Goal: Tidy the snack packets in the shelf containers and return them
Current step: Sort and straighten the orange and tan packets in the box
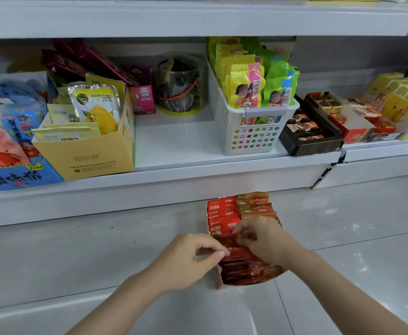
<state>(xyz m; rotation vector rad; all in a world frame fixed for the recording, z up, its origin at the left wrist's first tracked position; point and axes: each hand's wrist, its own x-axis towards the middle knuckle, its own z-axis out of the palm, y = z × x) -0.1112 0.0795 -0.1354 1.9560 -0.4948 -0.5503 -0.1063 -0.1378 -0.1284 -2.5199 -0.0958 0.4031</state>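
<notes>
A cardboard snack box [218,278] sits on the pale floor below the shelf. It holds a row of red packets [221,213] on the left and a row of brown packets [255,205] on the right, most standing upright. Darker red packets [244,272] lie jumbled at the box's near end. My left hand [188,258] pinches the edge of a red packet with thumb and forefinger. My right hand [262,240] reaches over the box, its fingertips pinching a red packet; the hand hides the packets under it.
On the shelf [181,139] above stand a yellow carton of mango packets [89,151], a white perforated basket [248,131] of yellow and green packets, a clear tub [181,93], dark chocolate trays [309,134] and blue packs [16,151]. A gap lies between carton and basket.
</notes>
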